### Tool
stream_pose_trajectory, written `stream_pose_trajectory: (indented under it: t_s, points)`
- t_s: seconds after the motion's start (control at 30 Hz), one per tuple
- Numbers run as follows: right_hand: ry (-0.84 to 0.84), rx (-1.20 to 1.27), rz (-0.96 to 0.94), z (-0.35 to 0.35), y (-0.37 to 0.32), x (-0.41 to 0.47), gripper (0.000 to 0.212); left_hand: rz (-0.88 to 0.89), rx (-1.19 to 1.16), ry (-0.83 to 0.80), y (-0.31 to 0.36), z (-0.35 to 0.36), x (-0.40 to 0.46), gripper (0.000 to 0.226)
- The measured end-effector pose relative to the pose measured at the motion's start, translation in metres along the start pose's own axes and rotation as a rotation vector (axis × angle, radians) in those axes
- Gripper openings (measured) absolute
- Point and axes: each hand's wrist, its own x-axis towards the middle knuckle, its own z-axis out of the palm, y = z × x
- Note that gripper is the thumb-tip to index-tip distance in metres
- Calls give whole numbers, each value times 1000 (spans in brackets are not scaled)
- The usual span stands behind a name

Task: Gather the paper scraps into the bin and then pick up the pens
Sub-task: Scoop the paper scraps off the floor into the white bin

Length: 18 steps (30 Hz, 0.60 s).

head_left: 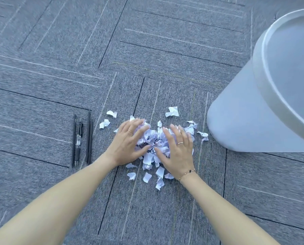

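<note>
On grey carpet (147, 218), flat spread hands (128, 141) (176, 151) flanking paper scraps (154, 140), between pens (82, 140) and bin (245, 121).

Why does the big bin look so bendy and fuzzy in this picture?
In the head view the wide-angle lens stretches the edges, so the bin leans and bulges at the right; its rim is smeared by blur, and the fingertips of the right hand look a little smeared too; the pens and paper scraps near the middle look sharper; light is soft, with faint shadows.
</note>
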Motion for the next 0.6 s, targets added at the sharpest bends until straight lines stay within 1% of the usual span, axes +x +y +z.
stream_pose_trajectory:
  t_s: [0.07,0.13,0.23,0.33,0.47,0.6]
  points:
    - [-32,-57,-19,-2,4,-10,78,33,36,-94,1,-2,-8,74]
    - [-81,-95,-29,-2,8,-15,86,53,75,-152,1,-2,-10,78]
    - [-148,-102,-41,-1,10,-10,85,44,110,-190,1,-2,-3,77]
    - [-172,-81,-38,1,7,1,78,22,120,-230,1,-2,7,75]
    - [-181,-48,-35,6,9,14,69,-9,111,-174,2,0,14,71]
    - [-105,-41,-17,10,12,19,62,4,113,-88,2,3,16,68]
